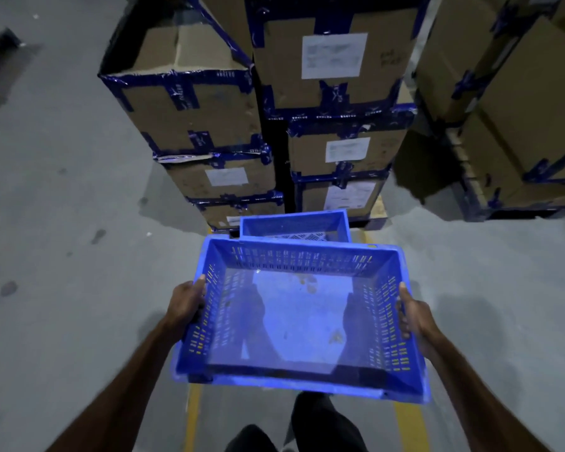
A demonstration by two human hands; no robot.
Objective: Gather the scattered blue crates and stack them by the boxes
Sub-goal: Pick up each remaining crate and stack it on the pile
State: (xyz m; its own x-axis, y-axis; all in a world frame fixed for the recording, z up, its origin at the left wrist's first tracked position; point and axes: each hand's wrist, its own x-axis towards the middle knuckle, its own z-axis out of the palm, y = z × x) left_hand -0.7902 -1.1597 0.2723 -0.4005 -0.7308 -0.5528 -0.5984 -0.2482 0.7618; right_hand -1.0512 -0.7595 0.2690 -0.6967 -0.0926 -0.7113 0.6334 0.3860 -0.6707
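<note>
Holding a blue crate (302, 318) level in front of us, we have one hand on each short side: our left hand (186, 306) curls over the rim at nine o'clock, thumb on top and fingers down the outer wall, and our right hand (413, 318) does the same at three o'clock — each grip grasping the crate's edge. The crate is carried off the floor (56, 223), its slotted walls and pale bottom open to view, with our dark trouser legs showing through the bottom. At twelve o'clock, just past its far rim, a second blue crate (296, 225) sits on the floor right at the foot of the cardboard boxes (333, 93); we cannot tell whether it touches them. Those boxes are stacked in columns, bound with dark blue tape and bearing white labels (335, 55). More boxes (516, 102) stand at two o'clock. Yellow floor lines (410, 425) run beneath us toward the stacks — one to either side of our legs.
</note>
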